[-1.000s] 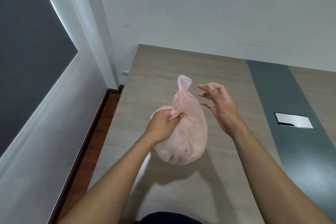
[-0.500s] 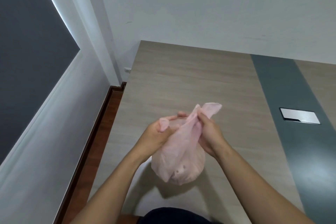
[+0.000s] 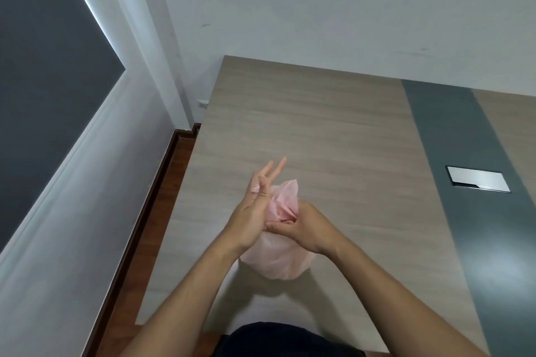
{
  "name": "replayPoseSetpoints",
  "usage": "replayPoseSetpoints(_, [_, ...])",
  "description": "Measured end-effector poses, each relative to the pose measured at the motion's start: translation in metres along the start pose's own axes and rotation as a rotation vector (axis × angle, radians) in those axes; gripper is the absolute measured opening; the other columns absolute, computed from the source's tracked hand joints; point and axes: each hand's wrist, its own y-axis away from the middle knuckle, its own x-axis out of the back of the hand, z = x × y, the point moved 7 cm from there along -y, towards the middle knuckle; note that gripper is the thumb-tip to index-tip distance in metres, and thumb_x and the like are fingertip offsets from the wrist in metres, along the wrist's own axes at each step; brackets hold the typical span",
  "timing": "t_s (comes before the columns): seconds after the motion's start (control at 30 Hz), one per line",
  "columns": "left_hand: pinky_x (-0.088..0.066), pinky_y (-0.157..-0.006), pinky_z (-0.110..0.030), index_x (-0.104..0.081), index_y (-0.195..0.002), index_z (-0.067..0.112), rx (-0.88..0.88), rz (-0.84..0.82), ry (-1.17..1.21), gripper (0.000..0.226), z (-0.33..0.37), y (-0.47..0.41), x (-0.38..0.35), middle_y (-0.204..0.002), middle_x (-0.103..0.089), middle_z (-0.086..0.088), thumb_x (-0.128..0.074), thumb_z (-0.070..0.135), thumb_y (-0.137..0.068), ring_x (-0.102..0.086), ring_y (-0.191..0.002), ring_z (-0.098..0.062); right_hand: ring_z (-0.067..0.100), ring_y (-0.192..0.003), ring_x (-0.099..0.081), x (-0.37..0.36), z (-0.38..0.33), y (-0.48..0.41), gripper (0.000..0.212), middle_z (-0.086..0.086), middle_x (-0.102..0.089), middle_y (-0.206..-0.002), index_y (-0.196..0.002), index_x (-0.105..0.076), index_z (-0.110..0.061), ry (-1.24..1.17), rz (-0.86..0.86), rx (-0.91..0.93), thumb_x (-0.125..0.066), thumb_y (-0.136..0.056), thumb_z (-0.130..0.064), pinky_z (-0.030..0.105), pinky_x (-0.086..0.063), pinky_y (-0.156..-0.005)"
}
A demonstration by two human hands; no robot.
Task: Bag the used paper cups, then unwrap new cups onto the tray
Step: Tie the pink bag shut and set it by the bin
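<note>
Right hand point(image 3: 309, 226) grips the bag point(image 3: 275, 265) by its neck; left hand point(image 3: 249, 219), fingers straight, touches it. The table point(image 3: 319, 124) stretches well beyond them, its edge leftward.

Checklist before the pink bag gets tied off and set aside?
1. Neck gathered: ok. The right hand grips the twisted neck of the pink bag.
2. Left hand's hold on the tail: cannot tell. The left hand lies against the neck with two fingers straight, and a bit of pink shows at its fingers.
3. Knot closed: cannot tell, hidden between the hands.
4. Bag body: ok, no tear on the visible side.
5. Set-down spot: ok, table surface shows beside the bag.
6. Supplies for the next step: not ok, no tray or new cups in view.
</note>
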Motion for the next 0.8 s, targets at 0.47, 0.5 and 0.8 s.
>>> replayPoseSetpoints(0.47, [-0.068, -0.099, -0.049, -0.072, -0.131, 0.039, 0.006, 0.115, -0.178, 0.06, -0.036, 0.016, 0.009, -0.121, -0.083, 0.01, -0.079, 0.079, -0.086, -0.08, -0.114, -0.008, 0.018, -0.084, -0.081, 0.002, -0.015, 0.005, 0.039, 0.003, -0.083, -0.088, -0.105, -0.085, -0.016, -0.479, 0.097, -0.086, -0.072, -0.102, -0.052, 0.029, -0.062, -0.081])
replayPoseSetpoints(0.5, [-0.069, -0.096, -0.05, -0.078, -0.119, 0.039, 0.027, 0.119, -0.134, 0.044, -0.035, 0.017, 0.007, -0.11, -0.085, 0.009, -0.074, 0.074, -0.092, -0.082, -0.104, -0.008, 0.018, -0.072, -0.073, -0.002, -0.014, 0.003, 0.05, 0.002, -0.075, -0.079, -0.114, -0.084, -0.015, -0.572, 0.075, -0.089, -0.065, -0.103, -0.06, 0.027, -0.058, -0.074])
replayPoseSetpoints(0.8, [-0.063, -0.1, -0.046, -0.075, -0.115, 0.009, 0.205, 0.361, 0.507, 0.046, -0.041, 0.014, 0.014, -0.109, -0.087, -0.006, -0.04, 0.038, -0.122, -0.084, -0.104, -0.027, 0.01, -0.057, -0.023, 0.0, 0.015, -0.011, 0.043, -0.003, -0.04, -0.072, -0.128, -0.065, -0.002, -1.221, 0.224, -0.123, -0.05, -0.115, -0.04, 0.018, -0.03, -0.053])
